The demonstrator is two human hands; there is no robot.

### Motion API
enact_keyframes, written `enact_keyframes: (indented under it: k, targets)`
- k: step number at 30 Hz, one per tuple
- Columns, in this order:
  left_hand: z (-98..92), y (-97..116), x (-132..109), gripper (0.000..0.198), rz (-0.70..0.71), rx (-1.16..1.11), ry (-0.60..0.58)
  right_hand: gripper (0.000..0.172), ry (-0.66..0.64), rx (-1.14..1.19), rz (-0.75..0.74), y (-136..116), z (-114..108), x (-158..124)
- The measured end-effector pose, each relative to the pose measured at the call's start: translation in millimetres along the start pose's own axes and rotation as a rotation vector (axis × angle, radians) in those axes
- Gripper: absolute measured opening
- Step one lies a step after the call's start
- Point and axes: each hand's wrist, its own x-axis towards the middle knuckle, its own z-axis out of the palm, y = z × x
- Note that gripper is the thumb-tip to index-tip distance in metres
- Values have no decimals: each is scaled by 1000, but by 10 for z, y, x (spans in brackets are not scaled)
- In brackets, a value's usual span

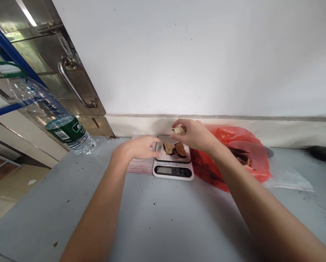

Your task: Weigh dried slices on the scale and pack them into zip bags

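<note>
The fingers (176, 135) of the right hand (195, 135) are pinched on a pale piece (179, 130), small and rounded, held just above the far rim of the scale (173, 171). Two brown pieces (175, 149) lie on its plate. The left hand (139, 147) holds nothing, its fingers (155, 145) loosely spread with the tips at the plate's left edge; whether they touch it I cannot tell.

The scale stands near the far edge of the tabletop (163, 218), about midway along. A red bag (244, 145) lies open just to its right, with dark bits inside, and a water bottle (61, 123) stands at the far left corner.

The step in hand looks like loading the plate piece by piece. Setting this one down calls for a short drop beside the brown pieces, the fingers parting without pressing the plate, and the left hand kept off its edge so the readout stays true
</note>
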Motion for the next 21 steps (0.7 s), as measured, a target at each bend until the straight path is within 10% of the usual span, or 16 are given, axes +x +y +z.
enact_keyframes:
  k: [10,21]
  targets:
    - [-199,-61,-222,80,-234,-4,-68,25,-85,74,85,98,-231,-83]
    - [-281,-172,-305,80,-280,11,-124,21,-107,-11,43,145,14,30]
